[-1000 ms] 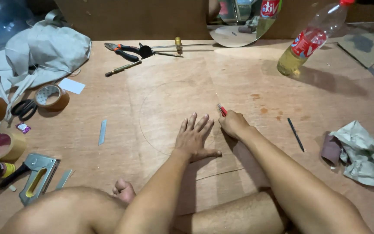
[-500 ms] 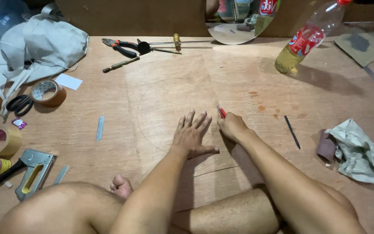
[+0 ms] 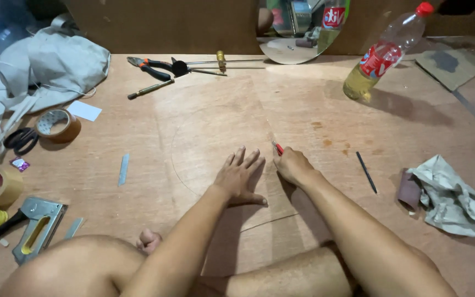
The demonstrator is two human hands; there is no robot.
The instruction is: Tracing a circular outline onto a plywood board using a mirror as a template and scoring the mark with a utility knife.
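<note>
The person sits on a plywood floor with bare legs folded in front. The left hand lies flat and spread, palm down, on a thin wooden sheet marked with a curved pencil line; it holds nothing and only presses on the sheet. The right hand is closed around a red-handled cutter, whose tip meets the right edge of the sheet, just beside the left fingertips. A dark pencil lies near the right hand, and farther right sits a crumpled grey cloth. A plastic bottle with yellowish liquid leans at the far right. Pliers lie at the far edge. To the left are rolls of brown tape, black scissors and a metal stapler.
</note>
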